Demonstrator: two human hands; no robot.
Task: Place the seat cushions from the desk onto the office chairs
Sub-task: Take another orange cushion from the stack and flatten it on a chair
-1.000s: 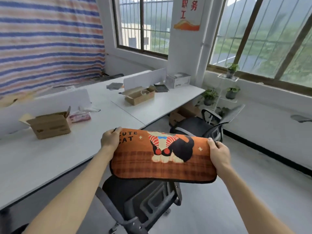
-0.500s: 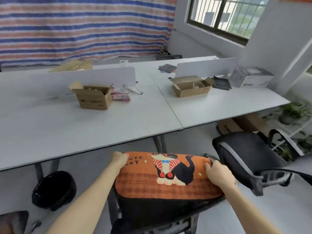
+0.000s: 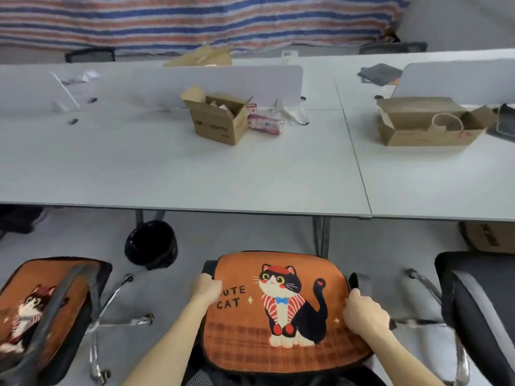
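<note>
Cushion: the orange cat-print cushion [image 3: 281, 310] lies flat on the seat of the middle chair [image 3: 208, 268], on the near side of the desk [image 3: 195, 168] and just short of its front edge. The cat's head points toward the desk.
Left hand: the left hand [image 3: 206, 288] has its fingers curled on the cushion's left edge, by the "CUTE CAT" lettering, and grips it.
Right hand: the right hand [image 3: 362, 310] has its fingers curled round the right edge, beside the cat's tail, and grips it.
Key relation: the cushion sits between the two hands, its width parallel to the desk's front edge. Each hand is equally near. Judged: only a small squaring-up and letting go remain.
Fit: black seat shows past the corners nearest the desk. The edge away from the desk is poorly seen, but the cushion is probably fully seated.
Other chairs: the second cushion [image 3: 41, 302] lies on the left chair [image 3: 55, 344], further left along the desk front. The right chair [image 3: 468, 302] is bare and is judged the next target.
Desk top: an open cardboard box [image 3: 220, 118] and a long box [image 3: 429, 126]. A dark folded item [image 3: 379, 73] lies at the far right; cannot tell if it is a cushion.
Under desk: black bin [image 3: 152, 245].
Behind desk: striped tarp [image 3: 195, 20].
</note>
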